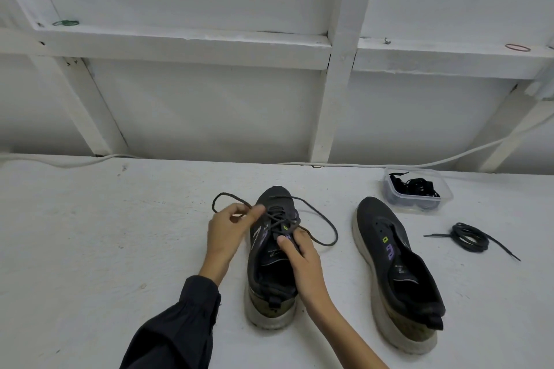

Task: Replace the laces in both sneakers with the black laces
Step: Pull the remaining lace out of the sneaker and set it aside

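1. The laced sneaker (271,263) stands upright on the white table (105,234), toe pointing away from the person, left of centre.
2. A dark lace (281,219) is threaded through its eyelets. One loop extends to the left of the toe and one larger loop lies on the table to the right.
3. The left hand (227,228), emerging from a black sleeve (180,329), pinches the left loop between thumb and fingertips beside the sneaker's forefoot.
4. The right hand (301,252) is over the tongue, thumb and curled fingers closed on the lace near the top eyelets.
5. The unlaced sneaker (395,272) stands to the right, apart from the first and parallel to it, eyelets bare.
6. A coiled black lace (470,237) lies on the table further right, both ends trailing outward.
7. A clear plastic container (446,193) behind the unlaced sneaker holds more black laces (416,186).
8. A white cable (449,159) runs along the table's rear edge.
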Demonstrator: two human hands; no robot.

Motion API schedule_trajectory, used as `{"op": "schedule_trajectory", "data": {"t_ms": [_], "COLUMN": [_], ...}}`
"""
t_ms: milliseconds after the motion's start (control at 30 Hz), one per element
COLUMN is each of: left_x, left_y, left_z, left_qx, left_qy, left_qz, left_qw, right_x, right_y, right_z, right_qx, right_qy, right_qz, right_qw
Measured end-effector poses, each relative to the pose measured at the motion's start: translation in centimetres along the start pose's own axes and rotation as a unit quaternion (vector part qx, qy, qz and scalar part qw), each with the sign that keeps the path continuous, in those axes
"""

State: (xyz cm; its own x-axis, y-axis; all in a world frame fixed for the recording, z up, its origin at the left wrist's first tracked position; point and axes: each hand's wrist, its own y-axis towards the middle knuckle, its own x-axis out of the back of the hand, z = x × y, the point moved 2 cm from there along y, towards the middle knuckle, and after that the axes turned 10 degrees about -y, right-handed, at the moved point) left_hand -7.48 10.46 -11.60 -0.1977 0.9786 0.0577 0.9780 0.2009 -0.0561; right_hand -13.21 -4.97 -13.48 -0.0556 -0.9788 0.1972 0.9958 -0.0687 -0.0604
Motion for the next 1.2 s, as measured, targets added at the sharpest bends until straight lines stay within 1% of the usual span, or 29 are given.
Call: {"op": "schedule_trajectory", "data": {"t_ms": [67, 100, 133, 167, 200, 267, 300, 333, 367, 400, 467, 533, 567, 600, 633, 667, 767, 800, 833, 867, 967, 1100, 1200], "left_x": [-0.4, -0.5, -0.4, -0.2, 0.1, 0.6, 0.8, 0.8, 0.7, 0.6, 0.3, -0.1, -0.3, -0.3, -0.3, -0.1, 0.9, 1.4, 1.7, 2.0, 2.0, 1.3, 0.7], "left_y": [-0.3, -0.2, 0.0, 0.2, 0.4, 0.4, 0.5, 0.4, 0.5, 0.5, 0.4, 0.2, 0.2, 0.2, 0.3, 0.4, 0.7, 0.9, 1.3, 1.5, 1.5, 0.5, -0.2], "left_z": [0.9, 1.1, 1.1, 0.9, 0.6, -0.3, -0.7, -0.9, -0.9, -0.7, 0.2, 1.3, 1.6, 1.7, 1.6, 1.1, -0.8, -1.3, -1.7, -2.0, -1.5, 0.1, 0.6], "left_qx": [0.014, 0.007, -0.007, -0.023, -0.039, -0.068, -0.076, -0.078, -0.070, -0.055, -0.016, 0.015, 0.017, 0.009, -0.006, -0.023, -0.066, -0.071, -0.073, -0.073, -0.055, -0.019, 0.005], "left_qy": [0.035, 0.058, 0.073, 0.078, 0.066, 0.011, -0.012, -0.021, -0.020, -0.012, 0.011, 0.054, 0.076, 0.091, 0.095, 0.085, -0.030, -0.060, -0.072, -0.067, -0.026, -0.024, -0.020], "left_qz": [0.073, 0.079, 0.065, 0.029, -0.022, -0.132, -0.161, -0.164, -0.147, -0.115, -0.028, 0.050, 0.064, 0.054, 0.027, -0.016, -0.166, -0.189, -0.190, -0.174, -0.129, -0.116, -0.101], "left_qw": [0.997, 0.995, 0.995, 0.996, 0.997, 0.989, 0.984, 0.983, 0.986, 0.992, 0.999, 0.997, 0.995, 0.994, 0.995, 0.996, 0.983, 0.978, 0.976, 0.980, 0.990, 0.993, 0.995], "right_x": [0.0, -0.1, -0.1, -0.1, -0.2, -0.2, -0.2, -0.2, -0.2, -0.2, -0.3, -0.3, -0.3, -0.2, -0.2, -0.2, -0.1, 0.0, 0.0, 0.0, -0.1, -0.2, 0.0], "right_y": [0.1, 0.1, 0.1, 0.1, 0.2, 0.1, 0.1, 0.1, 0.1, 0.1, 0.1, 0.1, 0.1, 0.1, 0.1, 0.1, 0.0, 0.0, 0.0, 0.0, -0.2, -0.2, -0.2], "right_z": [0.0, -0.1, -0.1, -0.2, -0.3, -0.4, -0.5, -0.5, -0.5, -0.4, -0.3, -0.3, -0.2, -0.2, -0.2, -0.2, -0.3, -0.2, -0.2, -0.2, 0.0, 0.2, 0.0], "right_qx": [0.003, 0.001, -0.001, -0.001, -0.007, -0.026, -0.029, -0.030, -0.030, -0.029, -0.025, -0.025, -0.024, -0.023, -0.022, -0.021, -0.031, -0.030, -0.024, -0.015, -0.007, 0.000, -0.001], "right_qy": [-0.002, -0.003, -0.002, 0.002, 0.005, 0.008, 0.009, 0.010, 0.009, 0.007, 0.006, 0.004, 0.007, 0.008, 0.008, 0.007, 0.019, 0.020, 0.014, 0.006, 0.008, 0.007, -0.010], "right_qz": [0.004, 0.004, 0.005, 0.005, 0.005, 0.006, 0.005, 0.003, 0.000, -0.004, -0.005, -0.004, -0.001, 0.003, 0.006, 0.007, 0.008, 0.009, 0.008, 0.006, 0.007, 0.011, -0.001], "right_qw": [1.000, 1.000, 1.000, 1.000, 1.000, 1.000, 1.000, 1.000, 1.000, 1.000, 1.000, 1.000, 1.000, 1.000, 1.000, 1.000, 0.999, 0.999, 1.000, 1.000, 1.000, 1.000, 1.000]}}
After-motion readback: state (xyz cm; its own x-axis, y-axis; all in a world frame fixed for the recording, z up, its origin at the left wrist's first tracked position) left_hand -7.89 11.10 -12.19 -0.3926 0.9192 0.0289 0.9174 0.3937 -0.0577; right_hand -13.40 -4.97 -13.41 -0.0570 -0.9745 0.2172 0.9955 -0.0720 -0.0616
